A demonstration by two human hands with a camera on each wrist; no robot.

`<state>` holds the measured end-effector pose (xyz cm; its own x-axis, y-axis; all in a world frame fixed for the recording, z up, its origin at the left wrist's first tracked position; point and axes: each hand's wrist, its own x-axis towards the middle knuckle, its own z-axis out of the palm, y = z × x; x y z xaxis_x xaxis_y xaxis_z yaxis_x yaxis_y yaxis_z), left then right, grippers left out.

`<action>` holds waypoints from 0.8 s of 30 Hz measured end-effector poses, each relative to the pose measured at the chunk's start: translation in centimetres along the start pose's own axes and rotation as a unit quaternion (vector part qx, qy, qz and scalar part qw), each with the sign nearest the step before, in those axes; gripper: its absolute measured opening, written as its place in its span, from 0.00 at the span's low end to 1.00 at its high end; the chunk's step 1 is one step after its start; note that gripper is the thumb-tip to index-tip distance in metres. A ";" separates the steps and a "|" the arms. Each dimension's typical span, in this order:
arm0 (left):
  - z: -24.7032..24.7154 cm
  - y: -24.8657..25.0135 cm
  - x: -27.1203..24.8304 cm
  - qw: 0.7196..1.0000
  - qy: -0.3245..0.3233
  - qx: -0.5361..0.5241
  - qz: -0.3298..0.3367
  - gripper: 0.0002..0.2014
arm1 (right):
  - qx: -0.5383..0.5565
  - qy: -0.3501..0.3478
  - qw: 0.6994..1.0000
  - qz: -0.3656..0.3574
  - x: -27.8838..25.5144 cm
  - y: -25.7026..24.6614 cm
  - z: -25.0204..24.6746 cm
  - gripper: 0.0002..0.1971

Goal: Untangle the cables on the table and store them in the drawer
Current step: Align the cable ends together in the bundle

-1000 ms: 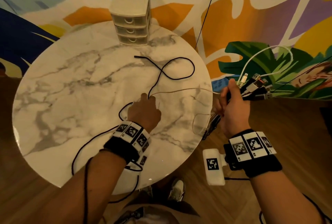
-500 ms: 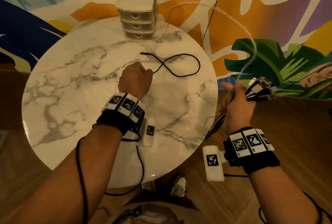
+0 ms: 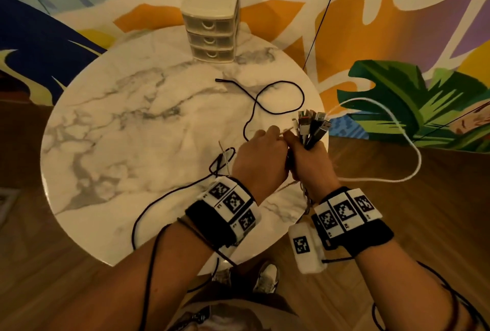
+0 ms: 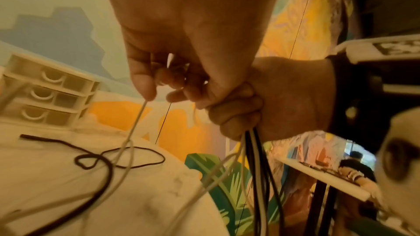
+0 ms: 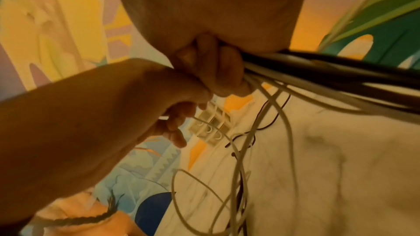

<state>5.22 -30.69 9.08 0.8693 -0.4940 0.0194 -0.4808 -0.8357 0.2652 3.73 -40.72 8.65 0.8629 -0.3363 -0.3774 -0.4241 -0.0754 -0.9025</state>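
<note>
My right hand (image 3: 305, 155) grips a bundle of black and white cables (image 3: 313, 125) over the table's right edge, their plugs sticking up together. My left hand (image 3: 261, 150) is pressed against it and pinches a thin white cable (image 4: 136, 119) that hangs down to the table. A thick white cable (image 3: 397, 129) loops out to the right of the bundle. One black cable (image 3: 275, 102) lies in a figure-eight on the round marble table (image 3: 119, 131). The small cream three-drawer unit (image 3: 212, 23) stands at the far edge, drawers closed.
A painted mural wall rises behind the table. Wood floor surrounds it, and my shoes (image 3: 266, 277) show below the near edge. A thin black line (image 3: 323, 12) runs up the wall beside the drawer unit. Black sensor cords trail from my wrists (image 3: 148, 224).
My left hand came back from the table's middle to meet the right hand, bringing the thin white cable. The right hand moved in over the table's edge with its bundle.
</note>
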 end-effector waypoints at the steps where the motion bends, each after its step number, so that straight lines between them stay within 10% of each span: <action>1: 0.3 -0.2 -0.3 1.000 -0.006 -0.011 0.003 0.13 | -0.002 -0.012 1.000 -0.011 -0.2 -0.1 0.0 0.15; 11: 2.0 -1.6 -1.1 0.995 -0.062 -0.068 0.038 0.11 | 0.038 0.033 0.996 -0.069 -0.2 0.6 0.1 0.05; 14: 4.8 -4.5 -2.2 0.974 -0.138 -0.172 -0.053 0.09 | 0.080 0.094 0.990 -0.073 0.3 0.0 -0.9 0.07; 20: 6.2 -14.5 -2.7 0.959 -0.165 -0.036 -0.228 0.12 | 0.193 0.227 0.949 -0.100 1.3 -1.8 -4.9 0.07; 24: 5.2 -15.5 -1.5 0.963 -0.175 -0.032 -0.203 0.15 | 0.187 0.229 0.954 -0.050 1.8 -0.8 -4.4 0.12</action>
<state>10.80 -18.26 -0.09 0.8870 -0.1895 -0.4211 -0.0920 -0.9662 0.2410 4.46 -45.40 9.59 0.6476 -0.7258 -0.2320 -0.1431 0.1832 -0.9726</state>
